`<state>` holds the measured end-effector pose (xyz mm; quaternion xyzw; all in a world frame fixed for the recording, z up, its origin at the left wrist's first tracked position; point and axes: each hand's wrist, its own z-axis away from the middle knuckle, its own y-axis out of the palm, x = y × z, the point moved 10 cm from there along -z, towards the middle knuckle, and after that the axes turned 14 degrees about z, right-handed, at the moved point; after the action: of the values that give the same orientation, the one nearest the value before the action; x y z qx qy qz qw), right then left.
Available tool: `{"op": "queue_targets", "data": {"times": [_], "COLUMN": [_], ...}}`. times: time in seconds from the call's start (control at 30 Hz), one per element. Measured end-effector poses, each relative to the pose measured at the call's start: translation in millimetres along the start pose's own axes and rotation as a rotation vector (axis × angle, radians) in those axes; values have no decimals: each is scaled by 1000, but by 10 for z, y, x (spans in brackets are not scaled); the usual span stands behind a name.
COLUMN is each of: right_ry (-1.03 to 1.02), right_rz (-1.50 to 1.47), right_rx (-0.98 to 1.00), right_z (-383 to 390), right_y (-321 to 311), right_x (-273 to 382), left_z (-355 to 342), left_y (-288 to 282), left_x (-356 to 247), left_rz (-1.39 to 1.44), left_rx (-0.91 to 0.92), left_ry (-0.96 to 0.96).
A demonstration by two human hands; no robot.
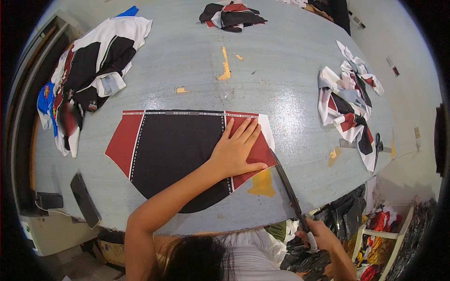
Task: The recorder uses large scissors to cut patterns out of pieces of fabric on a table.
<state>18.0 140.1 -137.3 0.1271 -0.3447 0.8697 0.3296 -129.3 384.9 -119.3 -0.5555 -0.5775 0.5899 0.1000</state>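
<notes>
A cut fabric panel (178, 150), black in the middle with dark red sides and thin white lettered strips, lies flat on the table. My left hand (238, 149) presses on its right red part, palm down with fingers spread. A narrow strip of white cloth (266, 129) borders that right side. My right hand (320, 235) grips long dark scissors (289, 191) by the handles, just past the table's near edge. The blades point up and left, their tips at the panel's right corner. Whether the tips are parted there I cannot tell.
Heaped printed cloth (86, 70) covers the far left of the grey-blue table (281, 93). Smaller heaps lie at the back (234, 18) and right (349, 100). Small dark-handled scissors (378, 143) rest at right. A black phone-like slab (85, 200) lies near left.
</notes>
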Motion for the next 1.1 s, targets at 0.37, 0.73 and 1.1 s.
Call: {"op": "queue_targets", "data": {"times": [0.37, 0.73, 1.1], "right_ry": [-12, -17, -16], "right_rz": [101, 100, 183], "right_rx": [25, -76, 23], "right_z": [-59, -92, -153], "right_y": [-72, -148, -130], "right_x": [171, 231, 364], "left_z": [-8, 10, 7], "left_y": [-22, -84, -57], "left_x": [1, 9, 15], "left_rz": [20, -15, -12], "left_rx": [-41, -71, -73], "left_ry": [15, -17, -19]}}
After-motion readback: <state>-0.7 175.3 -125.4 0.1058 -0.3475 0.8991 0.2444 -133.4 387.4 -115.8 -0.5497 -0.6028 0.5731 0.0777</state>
